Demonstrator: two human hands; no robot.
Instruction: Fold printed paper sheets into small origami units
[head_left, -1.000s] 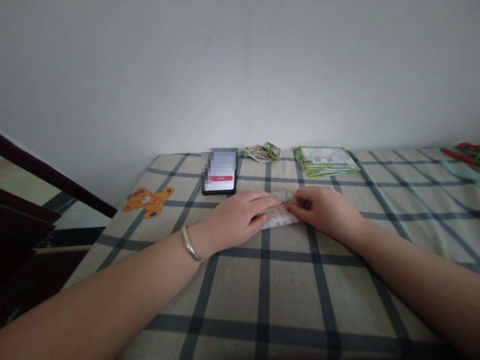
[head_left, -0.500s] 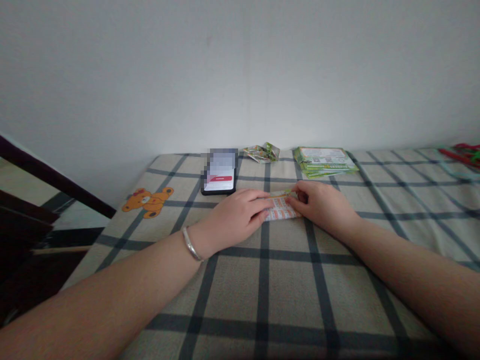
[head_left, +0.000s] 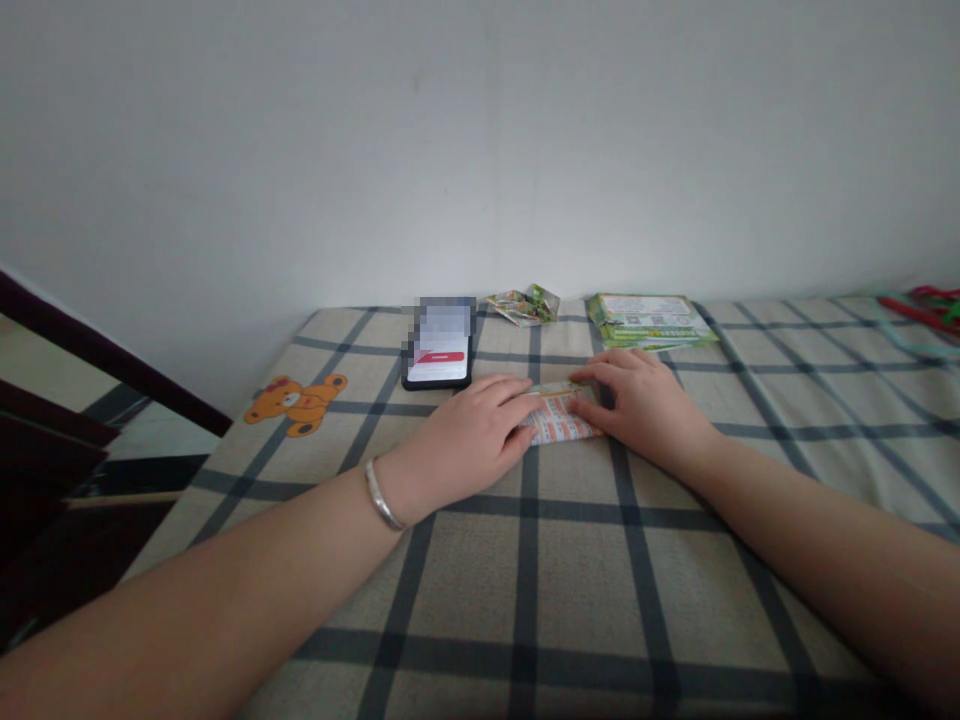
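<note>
A small folded printed paper [head_left: 559, 426] lies on the checked tablecloth [head_left: 570, 580]. My left hand [head_left: 465, 440], a silver bangle [head_left: 381, 495] on its wrist, rests flat with its fingertips on the paper's left end. My right hand [head_left: 645, 405] lies with its fingers stretched out flat along the paper's far edge and right end. Both hands press the paper down against the cloth; neither lifts it. Most of the paper's ends are hidden under the fingers.
A black phone [head_left: 440, 345] with a lit screen lies just beyond my left hand. Farther back sit a crumpled folded paper piece [head_left: 525, 303] and a stack of green printed sheets [head_left: 649, 318]. Red and green cords [head_left: 926, 305] lie far right. The table's left edge runs past a bear print [head_left: 296, 402].
My right hand has gone from a pinch at the paper's top edge to fingers laid flat along it, shifting slightly away from me. My left hand has barely moved.
</note>
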